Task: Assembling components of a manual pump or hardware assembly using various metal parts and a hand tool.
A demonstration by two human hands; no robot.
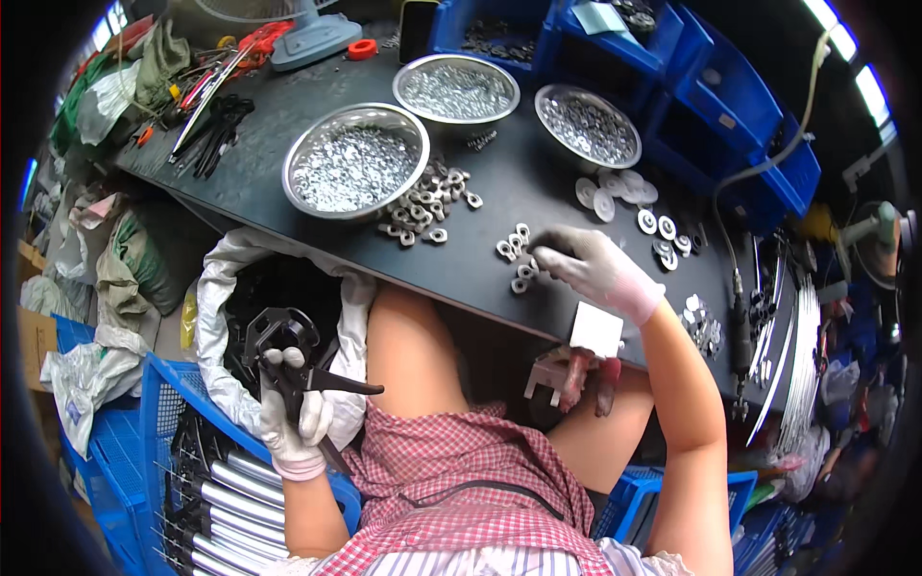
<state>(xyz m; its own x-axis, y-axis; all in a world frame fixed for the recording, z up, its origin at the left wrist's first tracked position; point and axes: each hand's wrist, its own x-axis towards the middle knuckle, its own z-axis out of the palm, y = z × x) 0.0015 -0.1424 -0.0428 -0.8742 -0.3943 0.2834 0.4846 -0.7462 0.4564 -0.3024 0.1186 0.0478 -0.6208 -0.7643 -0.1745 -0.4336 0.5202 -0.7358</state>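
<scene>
My left hand (298, 408), in a white glove, is closed round a black plastic part with a protruding lever (341, 382). A round-holed black head on that side sits above the fingers, over a white sack (226, 288) of dark parts. My gloved right hand (600, 269) reaches over the table, its fingers bent and partly apart. Its fingertips are beside a small cluster of metal wing-shaped nuts (520, 285); nothing shows in its grasp. A larger heap of the same nuts (423, 206) lies further left.
Metal bowls hold small shiny parts: one at left (300, 197), one at back (461, 117), one at right (615, 158). White washers (603, 204) lie right of my hand. A white-topped clamp fixture (595, 329) stands at the table edge. A blue crate (173, 370) holds metal tubes.
</scene>
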